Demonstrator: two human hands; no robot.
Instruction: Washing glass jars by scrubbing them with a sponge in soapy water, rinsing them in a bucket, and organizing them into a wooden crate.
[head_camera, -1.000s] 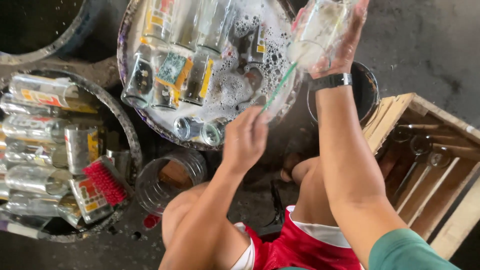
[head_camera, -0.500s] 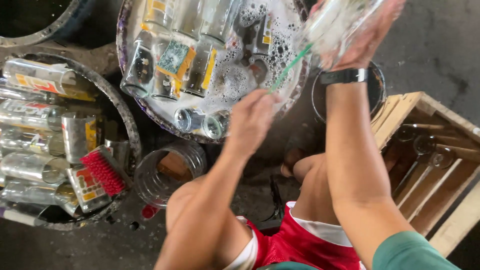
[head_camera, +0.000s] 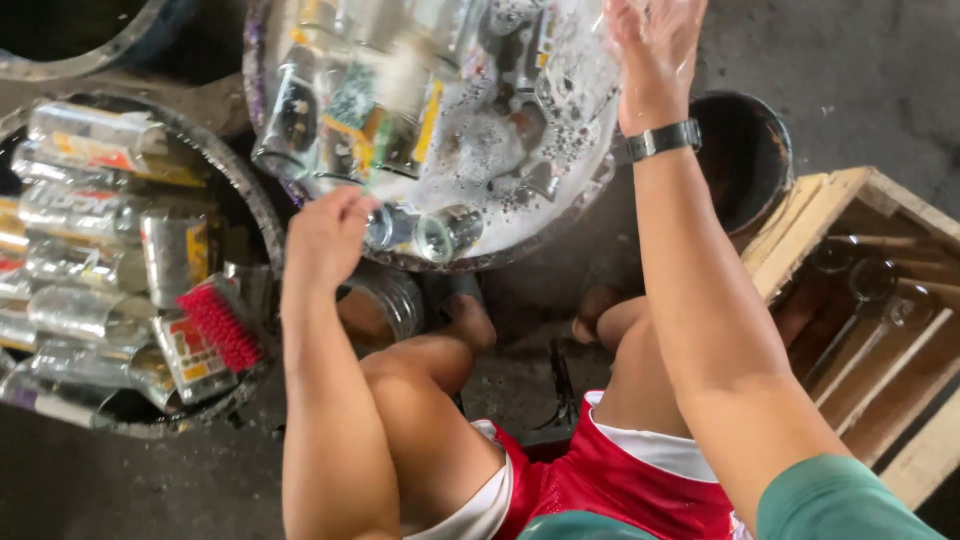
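above the far rim of the soapy basin (head_camera: 590, 215), the right hand (head_camera: 655, 50) is raised with its fingers spread open and wet, a dark wristwatch (head_camera: 662, 140) strapped just below it; whether anything is in that hand cannot be told, since the top edge of the view cuts it off. the left hand (head_camera: 325, 235) hangs at the near left rim of the basin with its fingers curled closed, and what it grips, if anything, is hidden behind the knuckles. the basin holds foamy water and several glass bottles (head_camera: 395, 110) with yellow and green labels lying on their sides, two of them (head_camera: 445, 230) with their mouths turned toward the person, just beside the left hand. to the left a second round tub (head_camera: 255, 215) is packed with more labelled bottles, and a red scrubbing brush (head_camera: 220, 325) lies on top of them near its right rim. a clear glass jar (head_camera: 385, 305) stands on the floor between the tub and the person's knee. to the right a dark bucket (head_camera: 750, 160) sits behind the right forearm, and a wooden crate (head_camera: 850, 195) beside it holds bottles standing in its compartments.
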